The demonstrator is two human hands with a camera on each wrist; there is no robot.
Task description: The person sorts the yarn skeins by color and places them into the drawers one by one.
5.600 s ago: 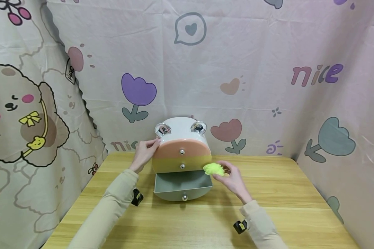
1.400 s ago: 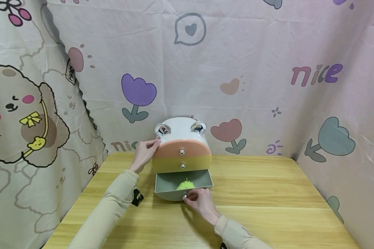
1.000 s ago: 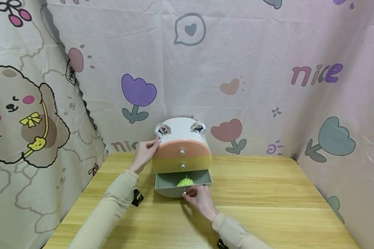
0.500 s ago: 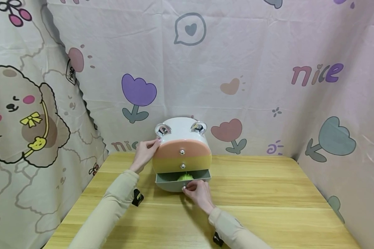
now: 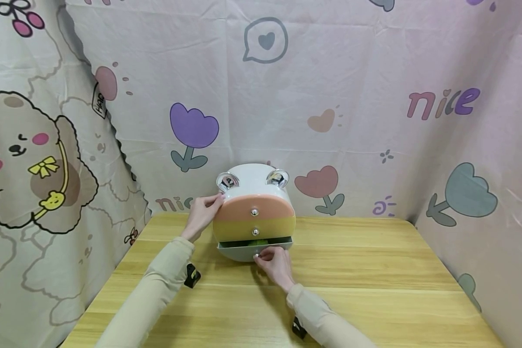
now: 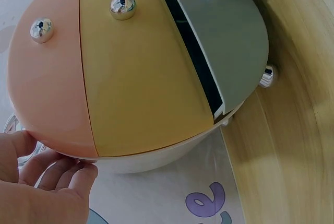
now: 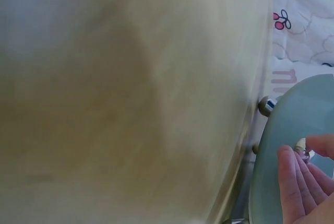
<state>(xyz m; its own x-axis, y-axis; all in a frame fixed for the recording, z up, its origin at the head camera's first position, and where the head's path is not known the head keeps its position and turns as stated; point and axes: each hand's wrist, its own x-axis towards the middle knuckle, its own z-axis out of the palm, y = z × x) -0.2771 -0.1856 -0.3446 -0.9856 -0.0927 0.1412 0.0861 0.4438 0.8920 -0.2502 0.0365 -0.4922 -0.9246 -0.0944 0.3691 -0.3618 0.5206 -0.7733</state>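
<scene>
A small frog-shaped drawer cabinet (image 5: 255, 176) stands on the table, white with an orange top drawer (image 5: 232, 208), a yellow middle drawer (image 5: 230, 231) and a grey-green bottom drawer (image 5: 237, 253). My left hand (image 5: 201, 215) holds the cabinet's upper left side, its thumb and curled fingers at the orange drawer's edge in the left wrist view. Thumb and fingers of my right hand (image 5: 278, 265) pinch the bottom drawer's silver knob (image 7: 303, 151). That drawer stands slightly pulled out. Through the narrow gap shows part of a yellow-green fluffy ball (image 5: 258, 242), the rest hidden by the drawer front.
The wooden table (image 5: 374, 270) extends in front of and to both sides of the cabinet. Printed cloth (image 5: 261, 96) hangs close behind it and along both sides. Black wrist devices (image 5: 192, 276) hang at both sleeves.
First my right hand held the fluffy ball beside the cabinet; later the ball lies in the bottom drawer. Gripping the knob, the right hand has pushed that drawer most of the way in.
</scene>
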